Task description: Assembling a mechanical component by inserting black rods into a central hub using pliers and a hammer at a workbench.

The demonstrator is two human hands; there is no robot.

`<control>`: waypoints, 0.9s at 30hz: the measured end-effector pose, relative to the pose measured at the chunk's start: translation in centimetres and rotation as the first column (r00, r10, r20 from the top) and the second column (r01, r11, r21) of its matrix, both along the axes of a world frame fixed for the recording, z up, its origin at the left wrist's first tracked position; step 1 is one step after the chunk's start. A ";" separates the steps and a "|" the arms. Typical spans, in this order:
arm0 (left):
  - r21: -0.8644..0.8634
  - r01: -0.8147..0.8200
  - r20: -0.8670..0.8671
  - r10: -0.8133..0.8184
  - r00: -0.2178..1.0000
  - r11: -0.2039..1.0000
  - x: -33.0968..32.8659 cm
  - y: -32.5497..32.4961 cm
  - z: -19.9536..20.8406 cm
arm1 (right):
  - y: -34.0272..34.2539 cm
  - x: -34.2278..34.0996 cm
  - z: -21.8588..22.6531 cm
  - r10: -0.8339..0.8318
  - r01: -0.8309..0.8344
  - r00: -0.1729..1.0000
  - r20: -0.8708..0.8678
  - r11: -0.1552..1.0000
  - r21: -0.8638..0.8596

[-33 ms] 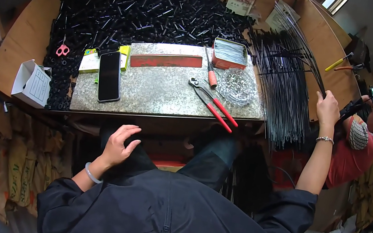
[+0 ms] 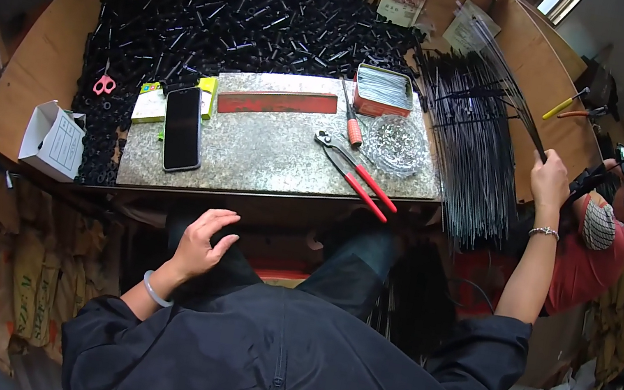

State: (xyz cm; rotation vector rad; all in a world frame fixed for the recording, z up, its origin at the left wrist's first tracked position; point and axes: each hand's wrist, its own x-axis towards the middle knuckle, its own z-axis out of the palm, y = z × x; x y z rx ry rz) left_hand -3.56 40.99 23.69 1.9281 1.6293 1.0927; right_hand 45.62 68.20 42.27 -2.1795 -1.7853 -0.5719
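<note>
My right hand [image 2: 550, 179] is closed round the near end of a small bunch of long thin black wires [image 2: 522, 103], which slants up and away to the left. Under and beside it lies a thick stack of similar wires [image 2: 479, 158] at the right side of the bench. My left hand [image 2: 205, 242] hovers over my lap in front of the bench edge, fingers apart and holding nothing. Nearest to my right hand on the speckled work board [image 2: 253, 151] are red-handled pliers [image 2: 355, 176], a red-handled pointed tool [image 2: 353, 120] and a clear round dish [image 2: 397, 145] of small metal bits.
Black tubular parts [image 2: 251, 17] are heaped across the back. A phone [image 2: 184, 129], red bar [image 2: 278, 103], tin of thin pins [image 2: 384, 91], pink scissors [image 2: 104, 84] and white box [image 2: 54, 140] lie about. A person in red [image 2: 591, 269] sits close at the right.
The far ends of the held wires have shifted slightly to the right, baring more of the clear bag behind them. Both my hands have barely moved.
</note>
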 end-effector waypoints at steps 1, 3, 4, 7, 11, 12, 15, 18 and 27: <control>0.023 0.034 0.010 -0.034 0.999 0.999 0.5 0.4 0.5 | -0.2 -0.5 0.6 0.001 -0.002 1.000 0.003 1.000 0.008; 0.033 0.111 0.037 -0.112 0.993 0.993 1.4 1.4 2.0 | -0.6 -1.4 1.7 0.100 -0.091 0.991 -0.084 0.990 0.111; 0.074 0.136 0.034 -0.139 0.990 0.988 2.0 2.0 2.9 | -0.7 -2.4 2.0 0.121 -0.111 0.988 -0.095 0.988 0.106; 0.184 0.165 0.000 -0.168 0.986 0.969 3.4 4.2 5.9 | -2.8 -6.5 3.8 0.212 -0.176 0.970 -0.118 0.949 0.260; 0.368 0.097 0.013 -0.110 0.994 0.925 4.1 10.2 11.6 | -6.0 -12.3 4.4 0.469 -0.418 0.880 -0.078 0.842 0.340; 0.404 0.076 0.065 -0.111 0.992 0.912 4.2 12.5 13.1 | -7.1 -13.4 4.3 0.513 -0.454 0.853 -0.098 0.821 0.345; 0.261 0.010 0.165 -0.055 0.985 0.965 4.2 17.1 16.5 | -9.3 -17.1 3.8 0.684 -0.605 0.697 -0.217 0.723 0.334; 0.278 0.009 0.184 -0.062 0.981 0.960 5.6 15.9 17.4 | -11.2 -20.8 3.0 0.722 -0.699 0.638 -0.268 0.689 0.191; 0.298 -0.052 0.560 -0.130 0.818 0.953 0.9 14.6 14.6 | -13.8 -23.4 -0.5 -0.179 -0.997 0.073 -0.981 -0.021 -0.070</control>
